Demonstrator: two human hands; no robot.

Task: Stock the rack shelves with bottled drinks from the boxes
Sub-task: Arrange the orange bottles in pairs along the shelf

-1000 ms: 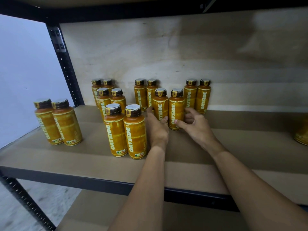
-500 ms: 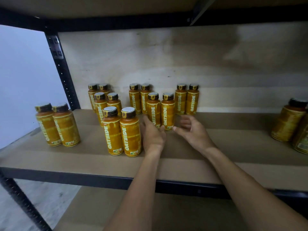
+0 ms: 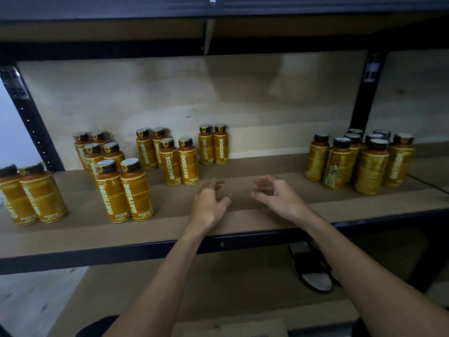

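Left hand (image 3: 210, 203): I saw its fingers (image 3: 213, 184) loosely curled, holding nothing, over the shelf (image 3: 170, 229).
Right hand (image 3: 277, 195): likewise empty, fingers slack, just beside the left.
Bottles (image 3: 136, 188): upright on the shelf, paired at left; a cluster (image 3: 371, 166) at right.

Dimly lit pale plywood backing (image 3: 194, 93), white wall (image 3: 9, 142) at left, grey floor (image 3: 31, 300) below.

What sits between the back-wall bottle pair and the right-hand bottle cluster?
Nothing. The head view shows only bare shelf between the back-wall pair and the right-hand cluster.
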